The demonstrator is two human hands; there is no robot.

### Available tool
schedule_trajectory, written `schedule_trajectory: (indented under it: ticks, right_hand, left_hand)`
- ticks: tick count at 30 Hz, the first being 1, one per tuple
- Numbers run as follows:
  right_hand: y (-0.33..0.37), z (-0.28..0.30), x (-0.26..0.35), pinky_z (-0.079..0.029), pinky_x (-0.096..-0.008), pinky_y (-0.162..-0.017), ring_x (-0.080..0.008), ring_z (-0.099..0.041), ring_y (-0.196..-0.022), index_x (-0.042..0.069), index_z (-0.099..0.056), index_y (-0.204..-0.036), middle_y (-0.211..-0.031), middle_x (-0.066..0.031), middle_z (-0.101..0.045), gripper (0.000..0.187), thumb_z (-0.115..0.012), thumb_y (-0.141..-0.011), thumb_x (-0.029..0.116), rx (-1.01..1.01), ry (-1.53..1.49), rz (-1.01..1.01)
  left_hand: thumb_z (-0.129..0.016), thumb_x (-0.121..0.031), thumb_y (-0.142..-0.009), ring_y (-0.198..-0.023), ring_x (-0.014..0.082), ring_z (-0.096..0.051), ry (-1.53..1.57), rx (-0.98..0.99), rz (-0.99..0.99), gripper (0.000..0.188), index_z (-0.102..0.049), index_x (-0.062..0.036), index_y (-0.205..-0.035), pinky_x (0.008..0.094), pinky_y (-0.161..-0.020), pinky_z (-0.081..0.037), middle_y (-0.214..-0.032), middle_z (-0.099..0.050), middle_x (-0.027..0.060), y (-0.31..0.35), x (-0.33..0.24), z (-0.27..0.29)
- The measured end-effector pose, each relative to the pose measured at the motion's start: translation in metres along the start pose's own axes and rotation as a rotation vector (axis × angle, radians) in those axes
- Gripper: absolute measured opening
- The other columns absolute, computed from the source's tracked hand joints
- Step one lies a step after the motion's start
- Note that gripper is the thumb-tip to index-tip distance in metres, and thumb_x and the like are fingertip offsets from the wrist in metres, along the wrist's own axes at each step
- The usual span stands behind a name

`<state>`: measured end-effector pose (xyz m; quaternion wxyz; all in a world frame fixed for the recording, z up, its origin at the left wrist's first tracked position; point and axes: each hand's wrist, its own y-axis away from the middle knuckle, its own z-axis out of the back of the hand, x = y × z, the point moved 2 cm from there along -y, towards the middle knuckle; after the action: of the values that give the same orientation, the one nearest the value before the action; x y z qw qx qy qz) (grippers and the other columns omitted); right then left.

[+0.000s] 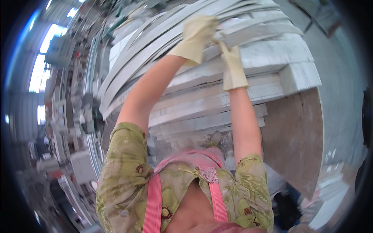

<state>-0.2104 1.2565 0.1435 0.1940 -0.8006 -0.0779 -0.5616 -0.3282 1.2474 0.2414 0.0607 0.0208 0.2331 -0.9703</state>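
Both my hands wear cream rubber gloves. My left hand is over the stacked long pale strips, its fingers curled and smeared by motion. Whether anything sits inside that fist is hidden. Lower and to the right, my right hand lies against the front edge of the stack, thumb and fingers apart and pointing away from me. A small brownish spot shows between the two hands, too blurred to name. Beneath the strips are thick white blocks, stone-like with faint grey marks.
A brown board lies to the right below the stack. Grey floor runs along the far right. Metal rails and machinery fill the left side. Dark and pale items lie at lower right.
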Motion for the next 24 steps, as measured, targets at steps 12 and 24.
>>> schedule_trajectory:
  ticks: [12,24]
  right_hand:
    - [0.05,-0.045,0.032,-0.047,-0.0308,-0.075,-0.0174,-0.068,-0.087,0.0,-0.066,-0.122,-0.095,-0.0095,-0.072,0.049,-0.062,-0.097,0.043,0.073,-0.076,-0.195]
    - [0.057,-0.079,0.077,-0.047,-0.0293,-0.077,-0.0223,-0.069,-0.087,-0.003,-0.068,-0.115,-0.099,-0.0132,-0.071,0.055,-0.064,-0.097,0.049,0.016,-0.008,-0.227]
  left_hand:
    - [-0.063,-0.017,-0.082,-0.084,0.0244,-0.064,-0.224,-0.185,0.029,0.011,-0.067,-0.0087,-0.088,0.0455,-0.086,-0.052,-0.083,-0.065,0.0065,0.091,-0.093,0.055]
    - [-0.065,-0.029,-0.09,-0.112,0.0295,-0.066,0.64,0.069,0.23,0.037,-0.07,-0.0033,-0.117,0.0389,-0.093,-0.054,-0.113,-0.071,0.0148,0.316,0.028,0.118]
